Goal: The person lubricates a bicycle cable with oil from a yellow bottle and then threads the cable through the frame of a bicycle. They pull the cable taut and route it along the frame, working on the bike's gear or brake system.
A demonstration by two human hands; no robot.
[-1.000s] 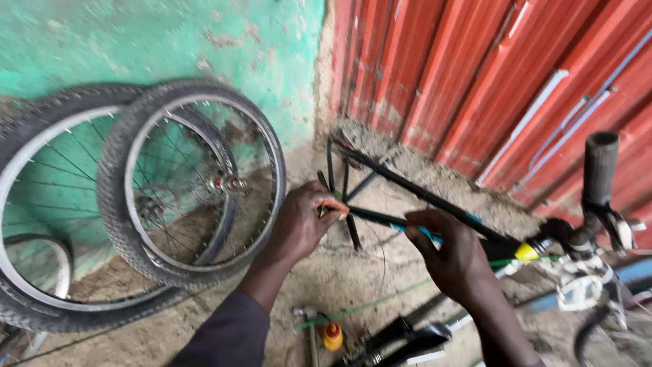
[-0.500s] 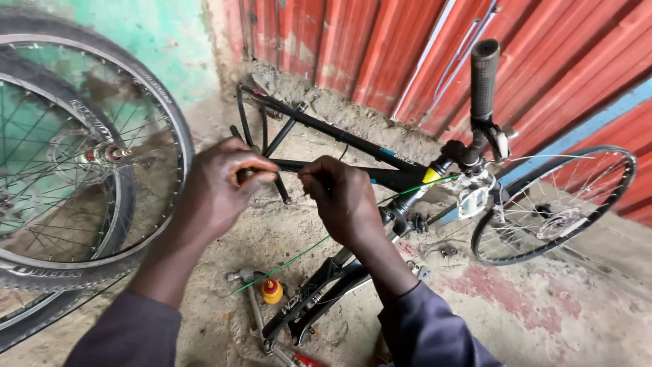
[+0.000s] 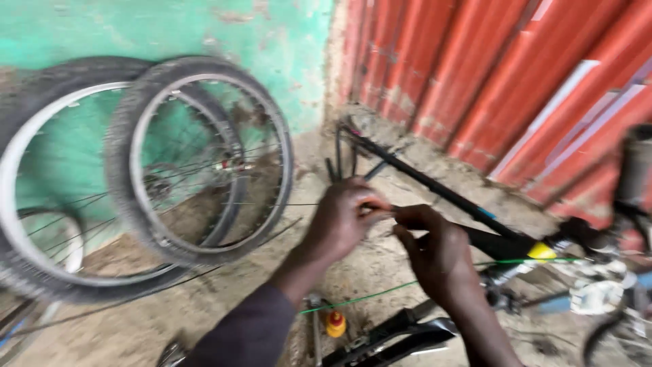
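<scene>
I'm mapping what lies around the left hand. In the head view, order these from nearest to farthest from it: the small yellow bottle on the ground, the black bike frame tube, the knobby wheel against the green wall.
1. Black bike frame tube: right at the left hand, passing just behind it.
2. Small yellow bottle: below the hand, on the ground.
3. Knobby wheel: to the left, leaning on the green wall.

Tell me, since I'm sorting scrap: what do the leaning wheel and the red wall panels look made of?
The leaning wheel: a black, knobbly tyre, likely rubber, on a pale shiny rim with thin spokes, probably metal. The red wall panels: evenly ribbed sheets with a painted sheen, most likely corrugated metal, dusty near the ground.
</scene>
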